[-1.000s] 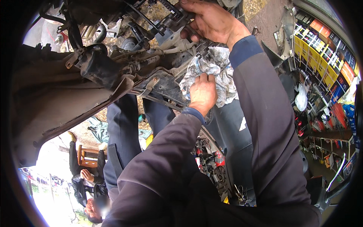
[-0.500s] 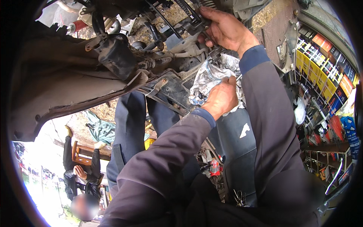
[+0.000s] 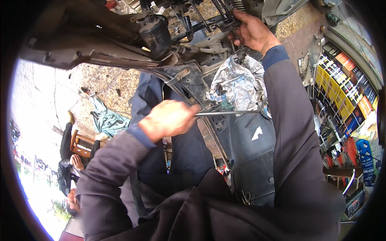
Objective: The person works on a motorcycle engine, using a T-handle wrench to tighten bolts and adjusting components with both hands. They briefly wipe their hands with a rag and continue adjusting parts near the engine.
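Observation:
My left hand (image 3: 171, 118) is closed round one end of a thin metal rod (image 3: 227, 113). The rod points right, across a dark plastic panel (image 3: 249, 156), and its far end lies close to my right forearm, where its tip is hard to make out. Farther up, my right hand (image 3: 255, 32) wraps its fingers and thumb round a dark metal part (image 3: 225, 25) of the vehicle, next to a coil spring (image 3: 238, 5). A crumpled, stained white cloth (image 3: 237, 80) lies on the vehicle's parts between my two hands.
A black canister (image 3: 155, 36) and a brown body panel (image 3: 100, 44) reach over the upper left. A green cloth (image 3: 108, 118) lies on the ground. Yellow and orange boxes (image 3: 341, 84) stand stacked at right. A person (image 3: 72, 168) sits at far left.
My left hand has moved left and down, off the cloth, and the metal rod now shows in it. My right hand stays on the same metal part. The view has shifted somewhat.

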Demonstrator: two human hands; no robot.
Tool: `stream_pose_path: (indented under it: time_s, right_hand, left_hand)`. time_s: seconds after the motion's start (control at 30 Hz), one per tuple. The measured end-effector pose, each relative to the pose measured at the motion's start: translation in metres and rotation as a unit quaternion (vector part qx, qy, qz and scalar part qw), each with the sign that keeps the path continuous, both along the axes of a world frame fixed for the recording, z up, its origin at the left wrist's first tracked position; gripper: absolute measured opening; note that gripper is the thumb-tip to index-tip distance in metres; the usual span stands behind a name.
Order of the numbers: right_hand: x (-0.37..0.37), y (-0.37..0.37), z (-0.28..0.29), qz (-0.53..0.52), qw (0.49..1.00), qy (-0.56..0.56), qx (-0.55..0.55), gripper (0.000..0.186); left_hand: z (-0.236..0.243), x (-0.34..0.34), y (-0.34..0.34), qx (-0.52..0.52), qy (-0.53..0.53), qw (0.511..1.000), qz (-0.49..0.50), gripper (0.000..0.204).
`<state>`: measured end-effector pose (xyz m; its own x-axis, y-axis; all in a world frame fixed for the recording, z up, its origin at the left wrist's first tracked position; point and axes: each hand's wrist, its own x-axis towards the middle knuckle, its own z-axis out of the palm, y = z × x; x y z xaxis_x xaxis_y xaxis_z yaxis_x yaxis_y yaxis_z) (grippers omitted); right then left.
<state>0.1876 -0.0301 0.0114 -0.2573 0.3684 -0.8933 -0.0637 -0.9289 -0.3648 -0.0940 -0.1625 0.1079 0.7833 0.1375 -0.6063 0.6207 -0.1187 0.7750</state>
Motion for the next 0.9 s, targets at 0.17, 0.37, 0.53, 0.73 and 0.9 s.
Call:
stream_pose_path:
  time_s: [0.17, 0.37, 0.53, 0.73, 0.9]
  right_hand:
    - [0.005, -0.002, -0.008, -0.003, 1.000, 0.022, -0.012, 0.030]
    - [0.010, -0.002, -0.014, -0.017, 0.998, 0.027, -0.055, 0.036]
    - [0.005, -0.001, -0.009, -0.020, 0.997, 0.044, -0.054, 0.034]
    - [0.004, -0.002, -0.012, -0.029, 0.998, 0.025, -0.048, 0.034]
    - [0.005, -0.002, -0.013, -0.027, 0.998, 0.012, -0.051, 0.035]
  left_hand:
    - [0.046, -0.097, -0.019, -0.132, 0.092, 0.985, 0.069, 0.018]
    - [0.125, -0.169, -0.067, -0.438, 0.204, 0.790, 0.378, 0.023]
    - [0.173, -0.198, -0.095, -0.474, 0.137, 0.518, 0.699, 0.014]
    - [0.117, -0.188, -0.084, -0.406, -0.134, 0.280, 0.860, 0.023]
    - [0.017, -0.186, -0.048, -0.307, -0.110, 0.268, 0.907, 0.019]
